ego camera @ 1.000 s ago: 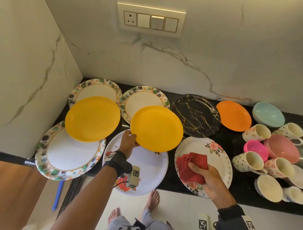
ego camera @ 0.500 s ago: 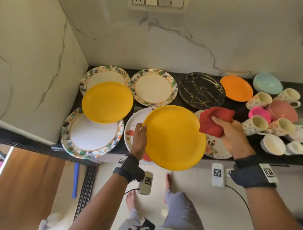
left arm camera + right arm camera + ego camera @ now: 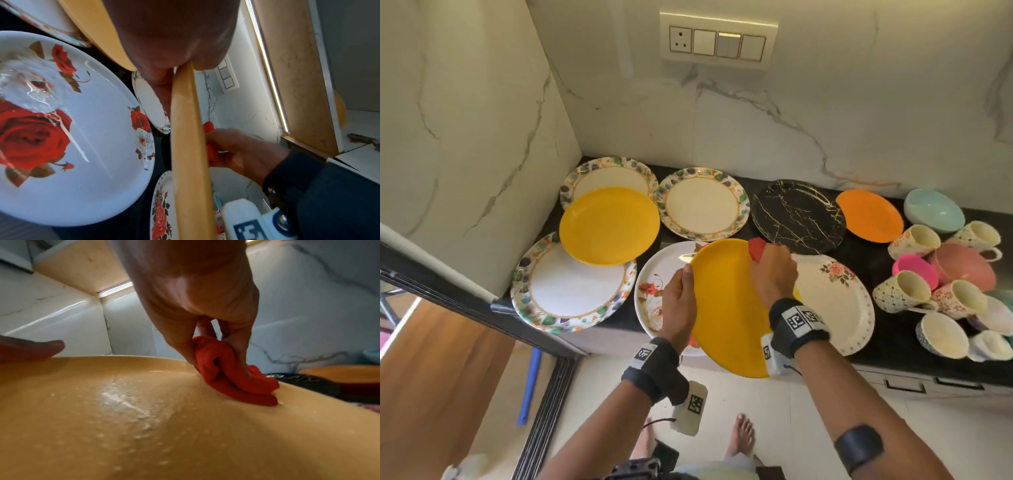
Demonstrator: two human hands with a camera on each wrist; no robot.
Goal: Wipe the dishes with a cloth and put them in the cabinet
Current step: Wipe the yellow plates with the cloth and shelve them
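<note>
A yellow plate [image 3: 726, 305] is held above the counter's front edge, tilted toward me. My left hand [image 3: 679, 298] grips its left rim, thumb on top; the left wrist view shows that rim [image 3: 188, 146] edge-on. My right hand [image 3: 774, 274] grips a bunched red cloth [image 3: 756, 247] and presses it onto the plate's far right part. In the right wrist view the cloth [image 3: 236, 379] sits on the wet plate face [image 3: 144, 410], which carries water drops.
The black counter [image 3: 887, 339] holds a second yellow plate [image 3: 609, 226], several floral plates [image 3: 703, 207], a rose plate [image 3: 657, 294], a black marbled plate [image 3: 798, 214], an orange plate [image 3: 869, 216], and bowls and mugs [image 3: 904, 296] at right. Marble walls enclose the left and back.
The yellow plate came off the counter toward me. My right hand carried the red cloth from the floral plate up onto the yellow plate's face.
</note>
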